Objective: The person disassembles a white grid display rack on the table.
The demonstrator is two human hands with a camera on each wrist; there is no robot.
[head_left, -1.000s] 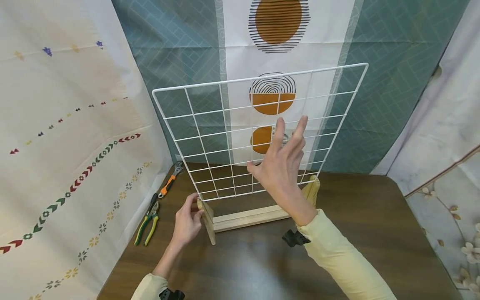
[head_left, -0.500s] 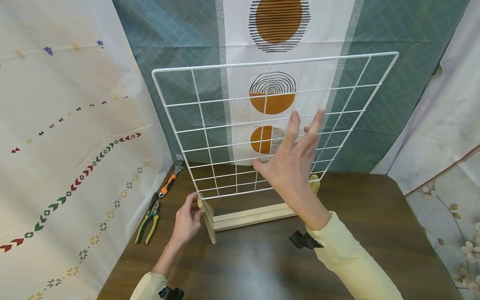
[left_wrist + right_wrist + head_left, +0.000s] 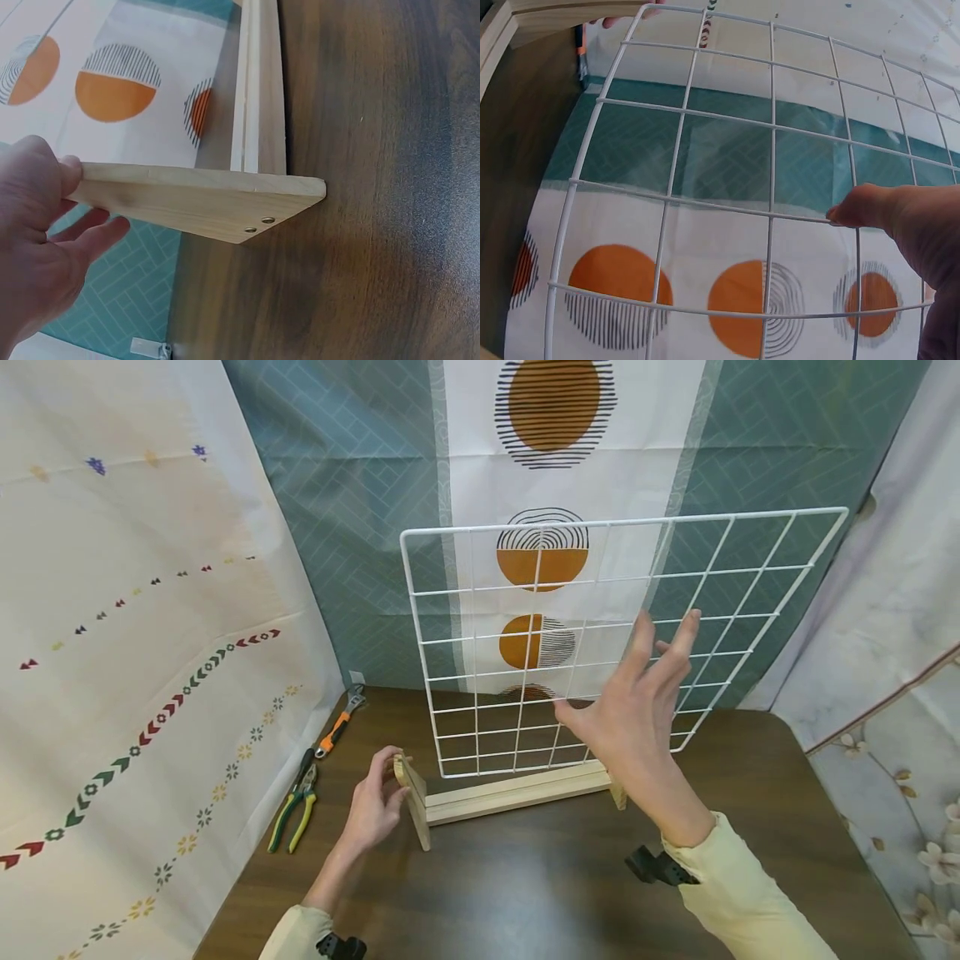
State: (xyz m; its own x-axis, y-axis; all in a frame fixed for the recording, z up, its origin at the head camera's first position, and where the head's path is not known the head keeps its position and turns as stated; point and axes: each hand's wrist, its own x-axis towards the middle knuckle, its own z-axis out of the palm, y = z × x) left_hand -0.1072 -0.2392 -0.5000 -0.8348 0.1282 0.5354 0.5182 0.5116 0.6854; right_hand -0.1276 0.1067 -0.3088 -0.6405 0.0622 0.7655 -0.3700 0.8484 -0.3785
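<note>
A white wire grid panel (image 3: 537,586) stands upright above the stand in the head view, its lower edge just behind the wooden crossbar (image 3: 517,794). My right hand (image 3: 637,710) holds the grid at its right half, fingers spread up over the wires. In the right wrist view the thumb (image 3: 862,206) lies against a wire. My left hand (image 3: 372,802) pinches the upper end of the stand's left side board (image 3: 412,797). From the left wrist view, that side board (image 3: 187,196) shows two screw heads low down. The stand's right side is mostly hidden behind my right hand.
Green-and-yellow pliers (image 3: 300,802) and an orange-handled adjustable wrench (image 3: 337,731) lie on the brown table (image 3: 525,893), left of the stand. A patterned curtain (image 3: 360,527) hangs behind the grid, and pale cloths (image 3: 150,693) flank the table.
The grid in my right hand first rises, then drops, shifting right throughout; its lower left corner has left the left side board's top. My left hand stays on the board.
</note>
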